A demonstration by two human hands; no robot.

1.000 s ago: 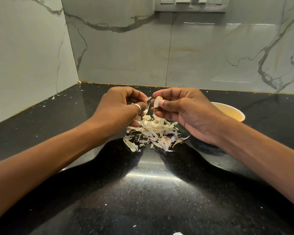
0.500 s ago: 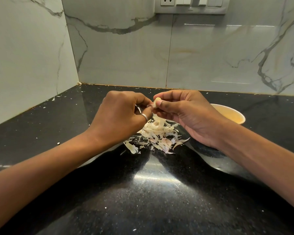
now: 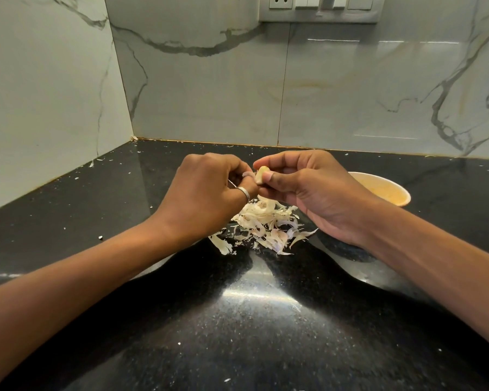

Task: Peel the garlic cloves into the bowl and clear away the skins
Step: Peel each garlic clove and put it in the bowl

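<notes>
A pale garlic clove [image 3: 261,174] is pinched between the thumb and fingers of my right hand [image 3: 308,190], held above the counter. My left hand [image 3: 209,193], with a ring on one finger, pinches a strip of skin [image 3: 248,174] at the clove's left side. Directly below the hands lies a heap of papery garlic skins [image 3: 266,224] on the black counter. A cream bowl [image 3: 390,184] stands to the right, partly hidden behind my right hand; its contents are unclear.
The black polished counter [image 3: 237,320] runs to marble-tiled walls at the back and left, forming a corner [image 3: 133,138]. Small skin flecks [image 3: 96,162] lie scattered near the left wall. A socket and switch panel [image 3: 319,8] sits on the back wall.
Both hands have stayed close together over the skin heap. The left hand has shifted its fingers on the clove and now pulls a strip of skin from its left side.
</notes>
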